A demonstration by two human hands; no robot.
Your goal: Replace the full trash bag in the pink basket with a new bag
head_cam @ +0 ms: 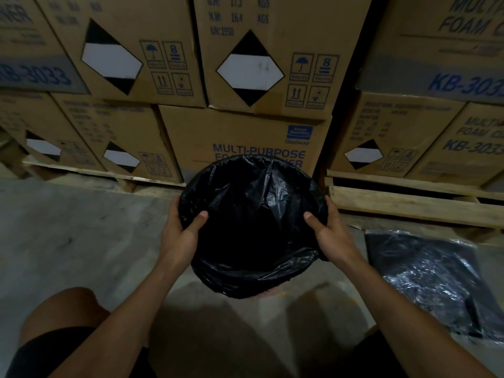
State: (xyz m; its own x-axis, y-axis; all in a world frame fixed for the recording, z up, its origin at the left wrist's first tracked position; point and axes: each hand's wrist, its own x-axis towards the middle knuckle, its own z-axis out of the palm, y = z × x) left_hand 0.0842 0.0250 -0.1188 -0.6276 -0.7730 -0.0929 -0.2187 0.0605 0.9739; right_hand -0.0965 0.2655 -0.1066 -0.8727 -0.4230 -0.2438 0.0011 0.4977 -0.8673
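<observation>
We have both hands on the black trash bag (pixel 253 227), which is stretched open over a round rim between them. Our left hand (pixel 181 230) clamps the bag's left edge, thumb hooked inside the opening and fingers wrapped around the outside; our right hand (pixel 328 231) grips the opposite edge the same way, thumb inside and fingers outside. The bag's dark, crinkled mouth gapes between the two thumbs, and its folded-over plastic hangs down the near side, below our wrists. The pink basket (pixel 268 293) is almost wholly covered by the bag; only a faint pinkish sliver shows under the plastic's lower edge, nearer to us than the hands. Just beyond the hands, the far rim of the bag overlaps a cardboard box (pixel 245 137) printed "MULTI-PURPOSE", part of a stack resting on a wooden pallet (pixel 409 203). To the right of our right hand, apart from it, a flat pack of dark plastic (pixel 431 279) lies on the concrete floor (pixel 81 241). Our knees show below the forearms.
</observation>
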